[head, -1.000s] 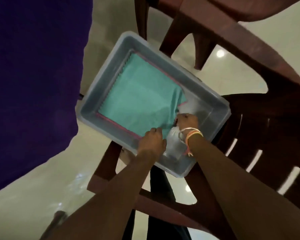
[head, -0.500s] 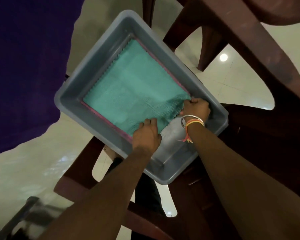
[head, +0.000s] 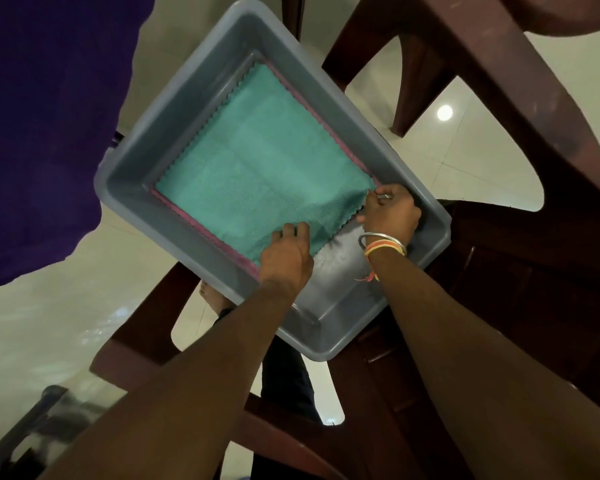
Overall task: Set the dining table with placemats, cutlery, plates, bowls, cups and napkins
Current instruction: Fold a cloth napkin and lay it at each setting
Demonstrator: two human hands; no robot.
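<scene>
The teal fabric placemat point(head: 257, 161) with its zigzag-cut edges lies flat inside the grey rectangular plastic tub point(head: 136, 147), on top of a pink fabric mat point(head: 201, 226) whose border shows along two sides; the tub rests on a dark brown plastic chair point(head: 499, 81), beside a hanging purple cloth point(head: 42, 116).

The right hand point(head: 390, 216), with a metal bangle point(head: 381, 239) and coloured threads at the wrist, pinches the right corner of the teal fabric placemat between thumb and finger, and the cloth puckers slightly there; the left hand point(head: 286, 258) sits on the near edge with its fingers curled down onto the fabric, though I cannot tell whether it grips the edge or only presses on it, since the fingertips are hidden.

The step in hand looks like lifting the top mat out for the table; to do it well, the left hand should catch only the teal layer, because the pink fabric mat lies directly beneath and could come up with it; peeling from the near edge first, with both corners held level, should keep the cloth flat rather than bunched; raising it clear of the tub wall before swinging away should avoid snagging the zigzag edge or tipping the tub off the seat.
</scene>
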